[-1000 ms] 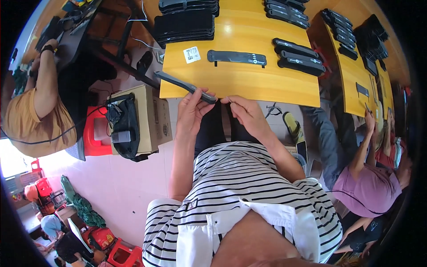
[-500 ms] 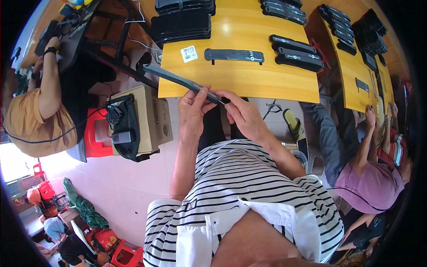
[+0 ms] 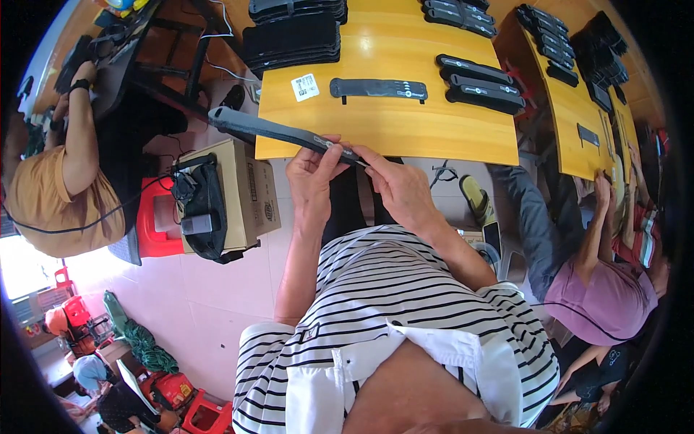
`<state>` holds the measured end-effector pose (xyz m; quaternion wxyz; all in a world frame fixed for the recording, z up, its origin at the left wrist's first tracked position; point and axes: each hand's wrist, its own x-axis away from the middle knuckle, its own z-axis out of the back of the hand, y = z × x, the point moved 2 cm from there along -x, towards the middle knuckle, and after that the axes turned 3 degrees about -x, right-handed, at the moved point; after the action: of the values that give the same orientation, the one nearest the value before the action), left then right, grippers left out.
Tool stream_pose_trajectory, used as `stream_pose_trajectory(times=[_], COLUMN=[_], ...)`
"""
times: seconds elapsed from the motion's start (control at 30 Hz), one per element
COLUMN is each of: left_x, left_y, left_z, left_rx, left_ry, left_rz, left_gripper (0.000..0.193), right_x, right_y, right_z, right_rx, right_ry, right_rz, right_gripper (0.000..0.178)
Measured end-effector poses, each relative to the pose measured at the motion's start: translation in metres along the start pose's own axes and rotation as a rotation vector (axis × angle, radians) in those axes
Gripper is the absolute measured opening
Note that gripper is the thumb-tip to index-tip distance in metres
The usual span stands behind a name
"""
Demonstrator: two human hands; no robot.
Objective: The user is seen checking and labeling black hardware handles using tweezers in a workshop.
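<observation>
One held strap (image 3: pixel 278 133); yellow table (image 3: pixel 405 130); tiled floor (image 3: pixel 224 296).

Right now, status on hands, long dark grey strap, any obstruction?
Left hand gripping long dark grey strap. Right hand at its right end, grip unclear. No obstruction visible at hands; flat dark strap lies beyond on yellow wooden tabletop.

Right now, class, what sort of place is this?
Probably a workshop: a dark strap in the left hand, similar straps stacked on a yellow table, and a person in purple at another table.
</observation>
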<state>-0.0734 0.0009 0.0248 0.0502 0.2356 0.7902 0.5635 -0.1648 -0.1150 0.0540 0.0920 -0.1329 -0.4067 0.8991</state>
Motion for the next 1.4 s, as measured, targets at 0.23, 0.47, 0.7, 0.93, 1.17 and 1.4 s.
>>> stream_pose_trajectory(times=[0.23,0.47,0.7,0.93,1.17,1.4], left_x=[0.002,0.013,0.013,0.016,0.002,-0.006], left_y=[-0.008,-0.009,-0.009,0.000,-0.001,-0.011], left_z=[-0.005,-0.019,-0.020,-0.021,-0.008,0.010], left_rx=[-0.019,-0.124,-0.126,-0.354,-0.040,0.235], left_ry=[0.005,0.065,0.029,-0.018,-0.157,-0.392], left_rz=[-0.141,-0.381,-0.405,-0.475,-0.032,0.278], left_gripper=[0.026,0.026,0.024,0.025,0.017,0.018], right_x=[-0.001,-0.003,-0.001,0.000,0.006,0.001], right_y=[0.013,0.023,0.019,0.021,0.019,0.021], right_z=[-0.007,-0.020,-0.018,-0.015,0.002,0.008], right_rx=[-0.111,-0.541,-1.027,-0.663,-0.531,-0.526], right_ry=[0.018,0.115,0.051,0.242,0.173,0.049], right_rz=[-0.098,-0.134,-0.363,-0.121,-0.129,0.094], right_gripper=[0.041,0.035,0.031,0.026,0.027,0.030])
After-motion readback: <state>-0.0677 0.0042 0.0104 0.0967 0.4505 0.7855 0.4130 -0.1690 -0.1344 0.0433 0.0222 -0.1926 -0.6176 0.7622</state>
